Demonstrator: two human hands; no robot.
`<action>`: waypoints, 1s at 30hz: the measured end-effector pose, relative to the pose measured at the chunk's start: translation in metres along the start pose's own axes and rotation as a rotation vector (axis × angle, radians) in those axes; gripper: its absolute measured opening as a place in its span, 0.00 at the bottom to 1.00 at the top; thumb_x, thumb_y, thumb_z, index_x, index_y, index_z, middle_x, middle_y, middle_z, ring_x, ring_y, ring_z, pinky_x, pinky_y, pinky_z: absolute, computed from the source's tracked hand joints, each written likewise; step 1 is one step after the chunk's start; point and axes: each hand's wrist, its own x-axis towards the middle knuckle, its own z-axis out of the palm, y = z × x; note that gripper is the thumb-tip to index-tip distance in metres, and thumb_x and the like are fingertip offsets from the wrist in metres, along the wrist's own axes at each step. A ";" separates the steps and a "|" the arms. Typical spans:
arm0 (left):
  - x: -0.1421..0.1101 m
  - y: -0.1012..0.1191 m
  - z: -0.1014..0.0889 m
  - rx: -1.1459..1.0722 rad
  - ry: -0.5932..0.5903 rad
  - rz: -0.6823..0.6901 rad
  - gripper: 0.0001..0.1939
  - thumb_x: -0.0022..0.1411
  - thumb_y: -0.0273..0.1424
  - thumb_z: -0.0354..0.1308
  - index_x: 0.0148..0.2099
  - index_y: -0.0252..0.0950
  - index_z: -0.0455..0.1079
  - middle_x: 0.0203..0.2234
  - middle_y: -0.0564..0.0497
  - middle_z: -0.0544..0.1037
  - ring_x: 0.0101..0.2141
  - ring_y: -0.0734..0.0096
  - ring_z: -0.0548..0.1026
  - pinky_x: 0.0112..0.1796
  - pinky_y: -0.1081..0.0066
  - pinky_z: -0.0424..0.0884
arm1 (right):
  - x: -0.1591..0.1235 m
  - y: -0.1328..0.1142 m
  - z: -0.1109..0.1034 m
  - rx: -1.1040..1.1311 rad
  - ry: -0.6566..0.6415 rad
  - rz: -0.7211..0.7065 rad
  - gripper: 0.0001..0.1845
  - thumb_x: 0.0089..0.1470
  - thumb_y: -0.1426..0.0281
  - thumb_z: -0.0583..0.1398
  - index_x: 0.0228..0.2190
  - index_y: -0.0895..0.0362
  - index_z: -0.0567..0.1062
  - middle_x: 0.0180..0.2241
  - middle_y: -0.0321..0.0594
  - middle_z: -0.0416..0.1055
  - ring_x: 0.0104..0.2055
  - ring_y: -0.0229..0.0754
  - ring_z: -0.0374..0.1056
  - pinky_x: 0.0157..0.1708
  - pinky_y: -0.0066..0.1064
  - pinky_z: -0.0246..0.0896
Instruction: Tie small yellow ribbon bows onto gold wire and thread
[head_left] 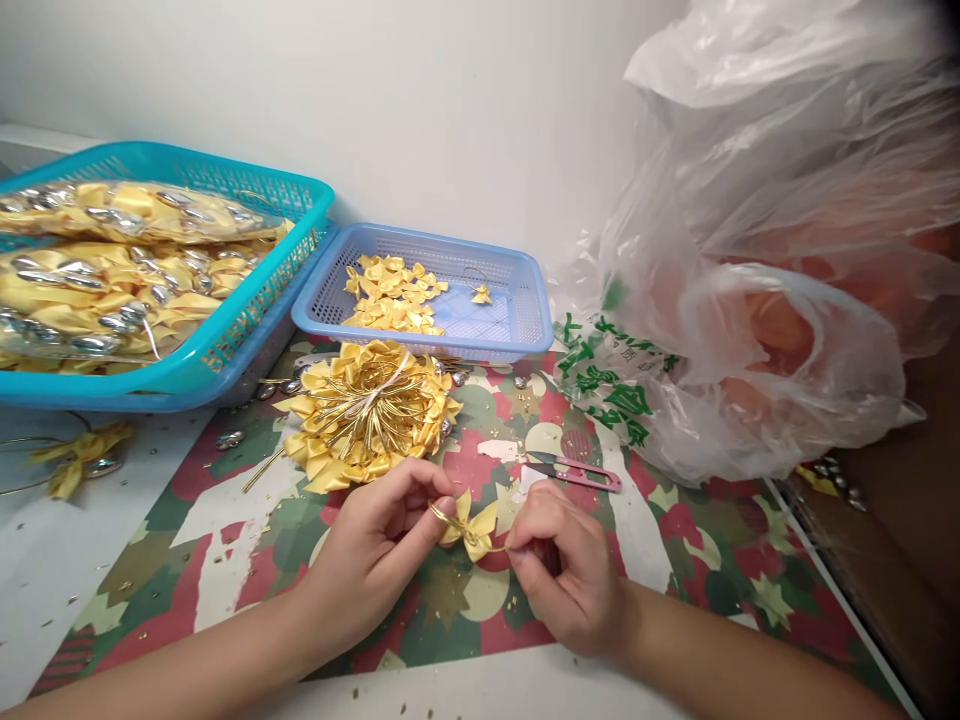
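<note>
Between my two hands is a small yellow ribbon bow [474, 527] with gold cord at its centre. My left hand [386, 530] is closed, pinching the looped cord at the bow's left side between thumb and finger. On the other side, my right hand [564, 560] pinches the thin cord end that runs out from the bow; something dark shows inside its curled fingers, too hidden to name. Behind my left hand lies a round bundle of yellow bows [371, 415], their gold cords gathered in the middle by a pale tie. Pink-handled thread snips [574, 472] rest just beyond my right hand.
A blue basket [525, 345] at the back holds loose yellow bows. The turquoise basket [247, 325] on the left carries clear bags of bows and silver beads. Crumpled plastic bags [787, 400] fill the right side. Patterned paper [255, 540] covers the table, strewn with gold scraps.
</note>
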 end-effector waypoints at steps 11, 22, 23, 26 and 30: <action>-0.002 -0.003 -0.001 -0.019 -0.076 0.048 0.04 0.64 0.25 0.58 0.38 0.40 0.68 0.29 0.56 0.72 0.29 0.77 0.74 0.31 0.79 0.73 | -0.011 0.005 0.000 0.042 0.092 0.050 0.12 0.56 0.81 0.52 0.37 0.52 0.65 0.24 0.33 0.64 0.26 0.38 0.60 0.30 0.33 0.58; 0.000 0.000 -0.001 0.229 -0.205 0.213 0.07 0.62 0.21 0.53 0.38 0.39 0.66 0.29 0.53 0.73 0.29 0.71 0.71 0.31 0.73 0.68 | -0.008 0.005 0.001 0.025 0.044 0.005 0.10 0.57 0.80 0.52 0.36 0.53 0.65 0.25 0.34 0.66 0.26 0.39 0.62 0.30 0.33 0.59; -0.001 0.001 -0.002 0.245 -0.236 0.228 0.08 0.61 0.21 0.52 0.39 0.39 0.66 0.30 0.52 0.73 0.31 0.70 0.71 0.32 0.72 0.68 | -0.007 0.005 0.001 0.023 0.036 0.002 0.10 0.56 0.80 0.52 0.36 0.53 0.65 0.26 0.34 0.67 0.27 0.39 0.62 0.30 0.33 0.60; -0.002 0.003 -0.005 0.232 -0.319 0.277 0.12 0.59 0.23 0.50 0.45 0.39 0.66 0.35 0.49 0.73 0.36 0.64 0.70 0.37 0.67 0.68 | -0.006 0.004 0.000 0.020 0.008 0.000 0.10 0.56 0.80 0.52 0.36 0.53 0.66 0.26 0.35 0.69 0.27 0.39 0.63 0.30 0.33 0.60; 0.000 0.005 -0.004 0.251 -0.314 0.261 0.11 0.65 0.27 0.48 0.46 0.40 0.69 0.37 0.47 0.74 0.39 0.61 0.71 0.40 0.65 0.68 | -0.003 0.003 0.000 0.024 -0.035 -0.011 0.09 0.58 0.79 0.52 0.36 0.53 0.66 0.26 0.35 0.70 0.27 0.39 0.65 0.30 0.33 0.62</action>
